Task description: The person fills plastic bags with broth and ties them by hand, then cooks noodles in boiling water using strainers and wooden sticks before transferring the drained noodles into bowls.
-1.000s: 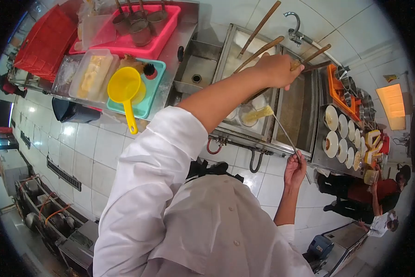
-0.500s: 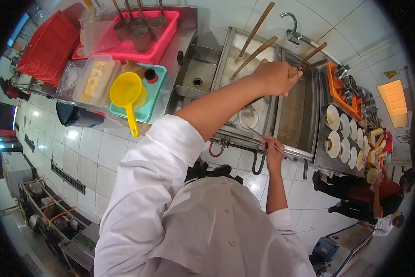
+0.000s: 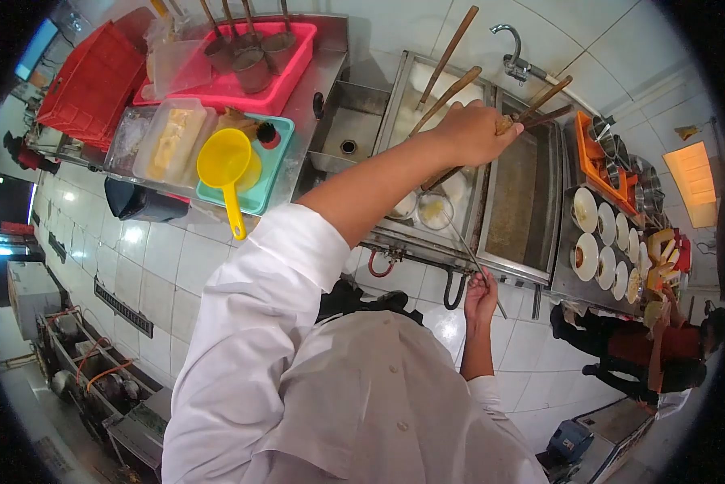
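My left hand (image 3: pixel 479 135) is closed round the wooden handle of a noodle strainer (image 3: pixel 435 211). That handle slopes down under my forearm to the strainer's round basket, which holds pale noodles in the cooker (image 3: pixel 474 214). Below it, my right hand (image 3: pixel 481 296) pinches a long thin metal rod (image 3: pixel 465 248). Its upper end reaches to the edge of the basket; whether it touches the noodles I cannot tell. More wooden handles (image 3: pixel 449 55) stick up from the cooker's foamy water, and part of the cooker lies hidden behind my left arm.
Right of the cooker lies a trough of brownish liquid (image 3: pixel 520 194). Several bowls (image 3: pixel 586 210) stand beyond it, near an orange basket (image 3: pixel 596 165). To the left are a sink (image 3: pixel 350 121), a yellow dipper (image 3: pixel 227 161) on a teal tray and a pink tub (image 3: pixel 294 73). A person (image 3: pixel 620 343) stands far right.
My right hand has drawn back towards my body with the rod, which now slants more steeply. The strainer basket and its noodles show more clearly. My left hand keeps its grip.
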Motion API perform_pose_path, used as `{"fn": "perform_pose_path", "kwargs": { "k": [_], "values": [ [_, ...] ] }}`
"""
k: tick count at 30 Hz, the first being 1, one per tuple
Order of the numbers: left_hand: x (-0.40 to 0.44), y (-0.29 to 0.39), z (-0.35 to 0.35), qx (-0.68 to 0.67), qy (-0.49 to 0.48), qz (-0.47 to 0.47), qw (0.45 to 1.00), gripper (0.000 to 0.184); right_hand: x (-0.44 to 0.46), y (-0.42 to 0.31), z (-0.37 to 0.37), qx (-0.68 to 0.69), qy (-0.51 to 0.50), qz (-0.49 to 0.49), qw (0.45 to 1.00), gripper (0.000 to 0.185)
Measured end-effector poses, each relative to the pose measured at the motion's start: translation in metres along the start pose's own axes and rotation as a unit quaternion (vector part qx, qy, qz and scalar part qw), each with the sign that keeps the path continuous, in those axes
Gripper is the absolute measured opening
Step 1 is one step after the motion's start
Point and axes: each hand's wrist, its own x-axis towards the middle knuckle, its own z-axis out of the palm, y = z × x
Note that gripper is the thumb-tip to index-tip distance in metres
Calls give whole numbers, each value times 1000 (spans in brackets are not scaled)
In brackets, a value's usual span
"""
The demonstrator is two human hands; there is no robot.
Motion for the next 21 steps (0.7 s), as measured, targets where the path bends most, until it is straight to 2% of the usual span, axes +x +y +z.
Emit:
{"fn": "perform_pose_path", "kwargs": {
  "k": [4,6,8,14,16,19,21],
  "values": [
    [0,-1,-2,-5,-15,-13,1000,57,-5,-24,14,-10,21,-30,999,28],
    [2,-4,3,9,45,-2,999,55,-12,-39,26,-11,18,-30,999,27],
    [2,-7,3,1,39,6,999,55,-14,-52,34,-38,-30,-51,998,26],
    [-1,-6,-4,-11,30,23,999,57,-23,-81,59,-38,-34,-73,996,27],
    [-2,-5,-5,-5,35,28,999,58,-25,-88,65,-55,-89,-76,992,28],
    [0,-7,-2,-13,33,26,999,59,-29,-94,72,-62,-66,-83,992,28],
    [3,-9,0,10,32,32,999,51,-30,-98,76,-66,-61,-86,992,28]
  ]
}}
